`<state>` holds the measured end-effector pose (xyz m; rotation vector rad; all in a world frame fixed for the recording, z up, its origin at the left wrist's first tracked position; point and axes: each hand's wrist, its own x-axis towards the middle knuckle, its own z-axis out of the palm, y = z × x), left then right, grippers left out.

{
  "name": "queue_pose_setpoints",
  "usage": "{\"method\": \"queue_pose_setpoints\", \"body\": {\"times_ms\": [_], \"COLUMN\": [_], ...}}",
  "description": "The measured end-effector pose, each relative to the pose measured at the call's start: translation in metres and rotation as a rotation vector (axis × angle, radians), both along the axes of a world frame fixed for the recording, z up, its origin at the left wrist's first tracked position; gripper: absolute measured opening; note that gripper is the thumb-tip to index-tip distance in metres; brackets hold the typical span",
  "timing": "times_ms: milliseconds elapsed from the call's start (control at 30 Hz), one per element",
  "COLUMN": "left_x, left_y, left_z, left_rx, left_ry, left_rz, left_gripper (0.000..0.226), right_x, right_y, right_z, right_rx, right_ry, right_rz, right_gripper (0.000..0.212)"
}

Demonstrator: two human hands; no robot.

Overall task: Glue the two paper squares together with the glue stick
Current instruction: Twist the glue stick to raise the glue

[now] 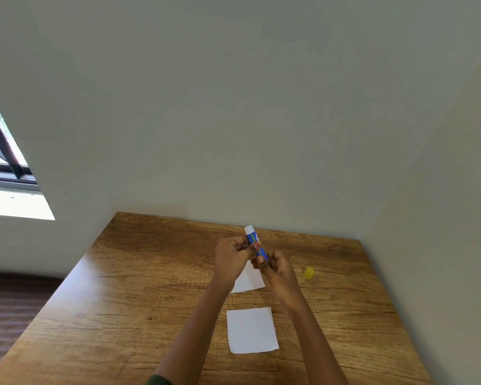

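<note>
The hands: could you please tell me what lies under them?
The far paper square lies beneath the left hand and right hand, which grip the glue stick; only the square's near part shows, the rest is covered.

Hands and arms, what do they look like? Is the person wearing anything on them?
The left hand and the right hand are bare, and no watch, bracelet or glove shows further up. A bit of dark green sleeve peeks in at the bottom edge, on the left side. Rings are too small to tell.
</note>
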<state>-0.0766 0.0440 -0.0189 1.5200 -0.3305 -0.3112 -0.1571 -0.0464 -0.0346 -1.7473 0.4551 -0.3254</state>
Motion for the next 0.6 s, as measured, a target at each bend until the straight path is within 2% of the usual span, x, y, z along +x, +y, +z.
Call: {"method": "queue_pose_setpoints", "body": {"times_ms": [67,167,233,400,533,600], "left_x": [-0.0007,-0.0017,-0.0017,-0.0006,-0.0007,-0.0008], "left_y": [-0.0013,-0.0031,-0.0041,-0.0031,-0.0032,-0.0025], "left_z": [-0.0016,-0.0012,-0.0012,0.0009,-0.0008,-0.0007], "left_rx": [0.008,0.011,0.021,0.004,0.019,-0.004], "left_ry": [-0.002,0.000,-0.008,-0.002,-0.023,-0.004], "left_rz": [-0.010,-0.039,-0.045,-0.022,-0.025,-0.034], "left_gripper": [0.008,0.008,0.011,0.010,0.011,0.010], "right_x": [-0.0002,-0.0012,-0.0016,-0.0029,-0.0026,-0.0028], "right_y": [-0.0009,-0.0012,-0.0028,-0.0030,-0.0034,-0.0005], "right_z": [-0.0019,-0.0015,0.0001,-0.0025,-0.0038,-0.0007], "right_rx": [-0.009,0.029,0.049,-0.020,-0.090,-0.079], "right_ry": [0.003,0.061,0.073,0.033,0.023,0.046], "right_rz": [-0.026,-0.037,-0.038,-0.025,-0.056,-0.057], "right_gripper": [0.009,0.033,0.038,0.011,0.013,0.028]}}
